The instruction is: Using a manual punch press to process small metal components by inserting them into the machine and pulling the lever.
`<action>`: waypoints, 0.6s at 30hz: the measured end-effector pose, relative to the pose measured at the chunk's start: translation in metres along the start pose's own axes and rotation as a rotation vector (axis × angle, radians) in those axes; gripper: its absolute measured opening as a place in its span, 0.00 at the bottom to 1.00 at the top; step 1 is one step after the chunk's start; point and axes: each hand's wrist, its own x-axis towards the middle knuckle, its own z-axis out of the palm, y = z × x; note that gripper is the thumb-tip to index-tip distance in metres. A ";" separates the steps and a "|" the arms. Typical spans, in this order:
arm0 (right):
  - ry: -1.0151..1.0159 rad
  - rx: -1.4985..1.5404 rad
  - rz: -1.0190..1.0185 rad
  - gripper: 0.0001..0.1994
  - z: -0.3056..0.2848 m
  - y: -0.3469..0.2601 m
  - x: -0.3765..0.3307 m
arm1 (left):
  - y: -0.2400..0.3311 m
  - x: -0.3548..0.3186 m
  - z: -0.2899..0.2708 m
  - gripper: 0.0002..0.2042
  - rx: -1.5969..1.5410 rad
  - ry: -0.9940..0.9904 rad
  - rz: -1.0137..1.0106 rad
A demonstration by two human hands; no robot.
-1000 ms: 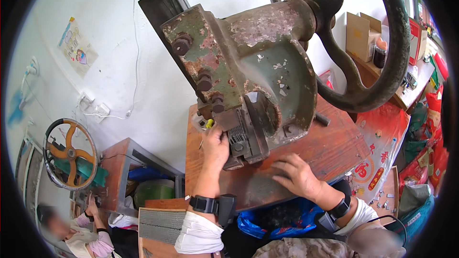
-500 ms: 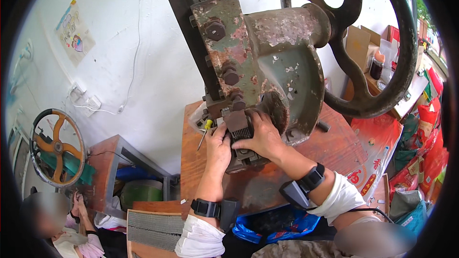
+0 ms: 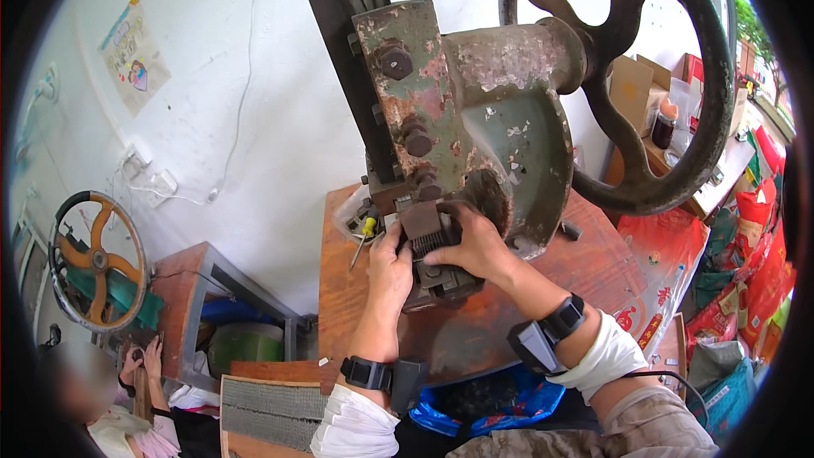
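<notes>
A heavy hand press [image 3: 500, 110] with worn green paint stands on a wooden table, a dark metal block [image 3: 420, 219] at the lower end of its ram. Under that block sits a comb-like row of thin metal strips [image 3: 426, 244] in the press's die [image 3: 441, 288]. My left hand [image 3: 390, 271] is closed against the left side of the row, fingertips up beside the block. From the right, my right hand [image 3: 476, 246] curls around it, with the thumb across the front and the index finger by the block. Part of the row is hidden by my fingers.
Beside my left hand lies a yellow-handled screwdriver [image 3: 367, 233] by a tray of small metal parts [image 3: 349, 216]. The press's large handwheel [image 3: 627, 174] rises at right. A slatted grey panel [image 3: 271, 411] and a blue bag [image 3: 483, 407] are below. Another person's hands [image 3: 146, 360] work at left.
The view has shifted slightly, so the press sits a little lower and to the right. My hands keep their places at the die. The other person's hands have moved apart somewhat.
</notes>
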 end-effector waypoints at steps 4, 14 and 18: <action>-0.002 -0.009 -0.050 0.39 -0.004 -0.001 -0.010 | 0.010 -0.006 -0.007 0.19 0.058 -0.011 0.057; 0.052 -0.059 -0.075 0.38 0.001 0.008 -0.006 | 0.025 -0.005 -0.004 0.20 0.329 -0.140 0.028; 0.072 -0.250 -0.082 0.34 -0.030 -0.029 -0.026 | 0.018 -0.003 -0.006 0.21 0.342 -0.186 -0.010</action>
